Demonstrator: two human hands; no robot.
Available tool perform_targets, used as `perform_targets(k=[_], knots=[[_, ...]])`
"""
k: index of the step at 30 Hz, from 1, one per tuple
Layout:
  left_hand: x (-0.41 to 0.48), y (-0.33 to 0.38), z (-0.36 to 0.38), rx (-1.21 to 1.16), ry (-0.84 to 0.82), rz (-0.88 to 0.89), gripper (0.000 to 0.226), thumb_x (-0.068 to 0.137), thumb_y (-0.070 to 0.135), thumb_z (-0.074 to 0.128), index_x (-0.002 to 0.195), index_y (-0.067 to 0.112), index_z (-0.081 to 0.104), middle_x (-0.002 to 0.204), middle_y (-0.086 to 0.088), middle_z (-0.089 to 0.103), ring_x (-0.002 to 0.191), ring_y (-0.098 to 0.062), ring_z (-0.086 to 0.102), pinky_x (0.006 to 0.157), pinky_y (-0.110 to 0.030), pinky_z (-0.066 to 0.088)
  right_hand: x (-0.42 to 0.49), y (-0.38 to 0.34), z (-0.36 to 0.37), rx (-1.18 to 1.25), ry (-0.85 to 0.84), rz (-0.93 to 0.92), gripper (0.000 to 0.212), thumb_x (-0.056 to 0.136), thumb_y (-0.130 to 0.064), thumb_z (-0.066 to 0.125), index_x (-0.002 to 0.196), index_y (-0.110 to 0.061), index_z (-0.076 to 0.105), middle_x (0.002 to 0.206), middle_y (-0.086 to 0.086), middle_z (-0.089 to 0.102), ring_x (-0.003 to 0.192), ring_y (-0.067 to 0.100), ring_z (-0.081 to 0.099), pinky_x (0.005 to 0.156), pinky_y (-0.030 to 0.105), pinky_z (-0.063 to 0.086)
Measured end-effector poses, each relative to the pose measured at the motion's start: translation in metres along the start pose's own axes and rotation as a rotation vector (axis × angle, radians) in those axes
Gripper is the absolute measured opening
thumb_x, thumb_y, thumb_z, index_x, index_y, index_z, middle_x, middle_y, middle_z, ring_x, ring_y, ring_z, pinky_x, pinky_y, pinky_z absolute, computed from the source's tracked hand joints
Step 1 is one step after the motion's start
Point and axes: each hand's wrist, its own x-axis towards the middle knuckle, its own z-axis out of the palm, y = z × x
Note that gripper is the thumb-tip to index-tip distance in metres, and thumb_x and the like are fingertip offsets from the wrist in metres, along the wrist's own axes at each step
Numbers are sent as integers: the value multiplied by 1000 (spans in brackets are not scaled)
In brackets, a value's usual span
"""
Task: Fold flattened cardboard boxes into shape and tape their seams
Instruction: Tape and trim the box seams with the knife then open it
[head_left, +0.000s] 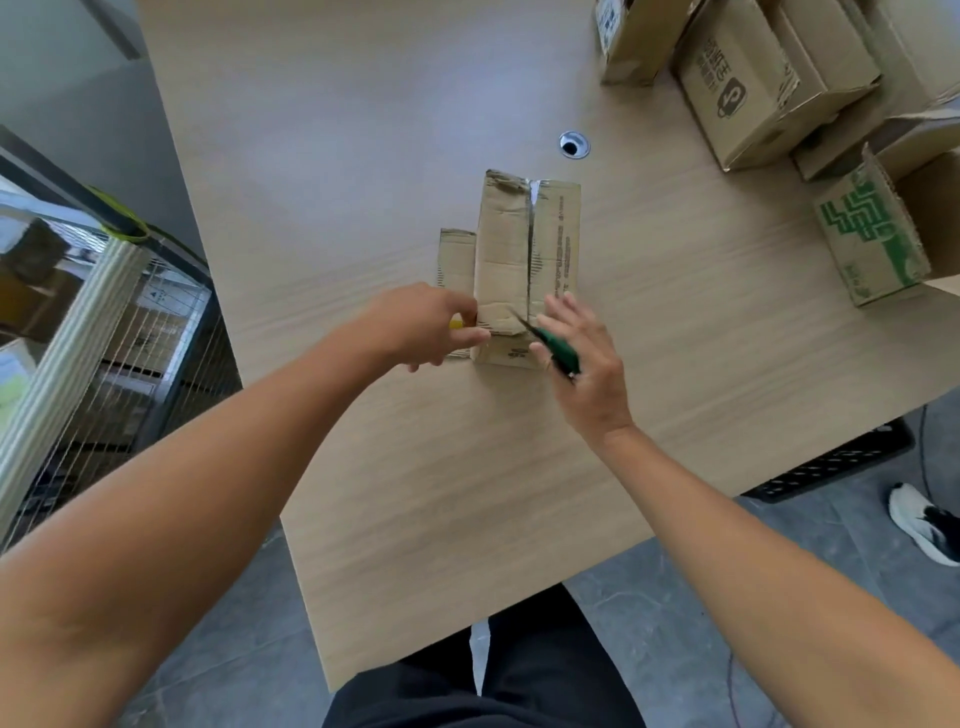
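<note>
A small brown cardboard box (524, 244) lies on the wooden table (363, 156), with a strip of clear tape along its centre seam. A loose flap (456, 257) juts out on its left side. My left hand (431, 322) has its fingers curled at the box's near left corner, and something yellow (456, 324) peeks out beside the fingers. My right hand (582, 353) holds a green-handled cutting tool (556, 348) in the palm, its dark tip pointing at the near end of the seam, while the fingers stretch out over the box.
Several assembled cardboard boxes (753, 88) crowd the table's far right corner, one with green print (872, 234). A cable hole (574, 144) sits behind the box. A wire cage cart (104, 338) stands to the left. Another person's shoe (924, 519) is on the floor at right.
</note>
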Motion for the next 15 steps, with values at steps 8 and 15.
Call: perform_targets(k=[8, 15], knots=[[14, 8, 3, -187, -25, 15, 34, 91, 70, 50, 88, 37, 57, 62, 20, 69, 41, -8, 63, 63, -30, 51, 21, 41, 6, -4, -45, -149, 48, 95, -28, 71, 132, 1, 64, 144, 18, 57, 144, 39, 42, 118, 53, 36], [11, 40, 17, -199, 64, -27, 32, 93, 65, 50, 89, 34, 58, 57, 13, 68, 37, -7, 60, 53, -25, 45, 32, 34, -6, 22, -89, -39, 33, 93, -23, 74, 124, -12, 72, 137, 7, 65, 140, 27, 50, 122, 57, 24]])
